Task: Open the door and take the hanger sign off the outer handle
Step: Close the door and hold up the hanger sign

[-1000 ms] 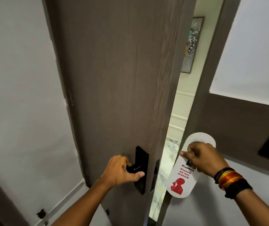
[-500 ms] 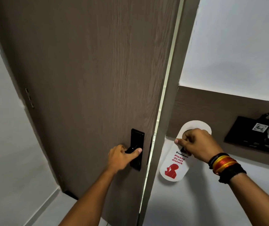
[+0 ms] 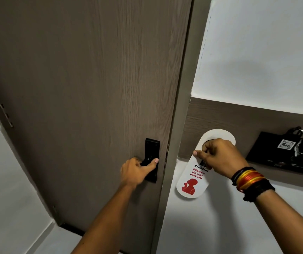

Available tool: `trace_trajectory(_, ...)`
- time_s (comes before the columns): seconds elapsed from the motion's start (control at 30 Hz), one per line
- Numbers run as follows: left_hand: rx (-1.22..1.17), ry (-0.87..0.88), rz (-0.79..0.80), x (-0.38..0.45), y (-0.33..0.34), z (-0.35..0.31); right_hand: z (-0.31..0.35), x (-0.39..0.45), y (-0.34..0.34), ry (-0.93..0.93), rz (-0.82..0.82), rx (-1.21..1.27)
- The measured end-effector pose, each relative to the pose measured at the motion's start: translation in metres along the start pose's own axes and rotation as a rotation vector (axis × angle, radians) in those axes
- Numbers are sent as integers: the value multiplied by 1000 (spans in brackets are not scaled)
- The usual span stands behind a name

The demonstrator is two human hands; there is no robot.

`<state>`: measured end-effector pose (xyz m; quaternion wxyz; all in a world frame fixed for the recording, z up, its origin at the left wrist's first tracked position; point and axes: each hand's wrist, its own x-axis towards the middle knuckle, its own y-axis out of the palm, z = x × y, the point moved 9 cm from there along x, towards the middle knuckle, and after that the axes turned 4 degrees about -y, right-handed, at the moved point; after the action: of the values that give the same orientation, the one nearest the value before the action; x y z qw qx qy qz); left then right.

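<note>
Both hands are clamped: left (image 3: 135,173) on the door handle (image 3: 148,163), right (image 3: 220,157) gripping the hanger sign (image 3: 192,180), long axis near-vertical, hook end up.

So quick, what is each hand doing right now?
Left hand: closed around the black door handle.
Right hand: closed, holding the white do-not-disturb hanger sign near its top.

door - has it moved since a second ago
Yes. The door has swung shut against the frame: the gap that showed the corridor is gone. The left hand keeps its grip on the handle.
</note>
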<state>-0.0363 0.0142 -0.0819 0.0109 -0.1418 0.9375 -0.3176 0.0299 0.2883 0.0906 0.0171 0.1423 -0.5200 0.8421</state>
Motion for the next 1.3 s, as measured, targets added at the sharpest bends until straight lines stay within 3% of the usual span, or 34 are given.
trace_trajectory(0.8,55,43,-107,22,14,-18,-5,14,14,3,59,77)
trace_trajectory(1.07,523,345,-186,33,-10,-53,0,23,23,4,104,104)
trace_trajectory(1.3,797,472,-104,35,-10,-69,12,14,18,33,37,31)
